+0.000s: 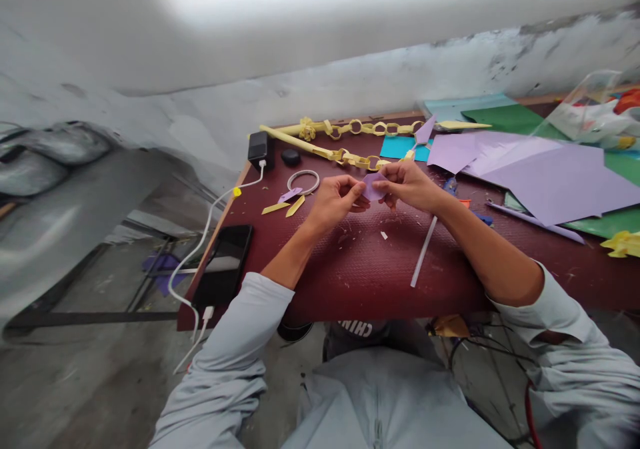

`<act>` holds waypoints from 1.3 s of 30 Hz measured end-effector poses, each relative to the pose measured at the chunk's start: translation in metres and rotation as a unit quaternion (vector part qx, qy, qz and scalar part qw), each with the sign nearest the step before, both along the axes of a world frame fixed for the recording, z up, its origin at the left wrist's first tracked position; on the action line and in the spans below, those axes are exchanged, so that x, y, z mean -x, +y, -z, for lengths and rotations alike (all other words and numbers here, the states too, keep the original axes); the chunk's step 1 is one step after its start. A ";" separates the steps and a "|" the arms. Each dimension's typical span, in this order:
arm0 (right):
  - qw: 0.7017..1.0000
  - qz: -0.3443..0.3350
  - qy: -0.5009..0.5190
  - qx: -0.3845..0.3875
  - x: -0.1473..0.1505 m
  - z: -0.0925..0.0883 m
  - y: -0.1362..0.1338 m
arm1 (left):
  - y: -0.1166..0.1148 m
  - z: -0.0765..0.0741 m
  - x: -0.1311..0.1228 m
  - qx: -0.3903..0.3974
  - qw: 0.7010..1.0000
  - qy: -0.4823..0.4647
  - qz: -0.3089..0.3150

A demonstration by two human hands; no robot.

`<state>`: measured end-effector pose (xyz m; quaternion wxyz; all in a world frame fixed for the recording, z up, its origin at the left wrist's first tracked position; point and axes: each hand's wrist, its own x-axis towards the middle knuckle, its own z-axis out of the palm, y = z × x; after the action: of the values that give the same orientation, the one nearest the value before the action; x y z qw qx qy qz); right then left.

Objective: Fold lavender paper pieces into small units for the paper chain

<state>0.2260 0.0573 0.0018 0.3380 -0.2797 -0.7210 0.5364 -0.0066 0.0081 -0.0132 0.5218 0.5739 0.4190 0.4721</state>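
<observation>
"One left hand, one right hand: what do they hold?"

"One small purple paper, out in front, above the dark red table. The left hand pinches one side between thumb and fingers; the right hand pinches the other."

"And beside the left hand?"

"Two yellow strips, one purple strip, one pale ring. Nearer the table's left edge, one black phone."

"By the right forearm?"

"One white strip."

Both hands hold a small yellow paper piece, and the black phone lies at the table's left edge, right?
The colour is wrong: the head view shows purple paper in the left hand and right hand. The phone is placed as you say.
</observation>
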 end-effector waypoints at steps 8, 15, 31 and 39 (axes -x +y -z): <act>0.999 0.000 0.024 0.023 0.002 0.000 -0.002 | -0.002 0.003 -0.004 -0.028 0.999 0.023 -0.021; 0.999 -0.008 0.019 0.026 0.003 0.001 -0.002 | -0.002 0.002 -0.006 -0.035 0.999 0.002 -0.032; 0.999 0.000 0.014 0.031 0.001 0.007 0.003 | -0.001 0.003 -0.006 0.027 0.998 -0.063 0.013; 0.999 -0.005 0.011 0.034 0.001 0.005 0.001 | 0.000 0.004 -0.005 0.023 0.997 -0.064 0.025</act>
<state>0.2251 0.0586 -0.0035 0.3339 -0.2815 -0.6998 0.5652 -0.0015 0.0083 -0.0176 0.5721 0.5409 0.3813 0.4846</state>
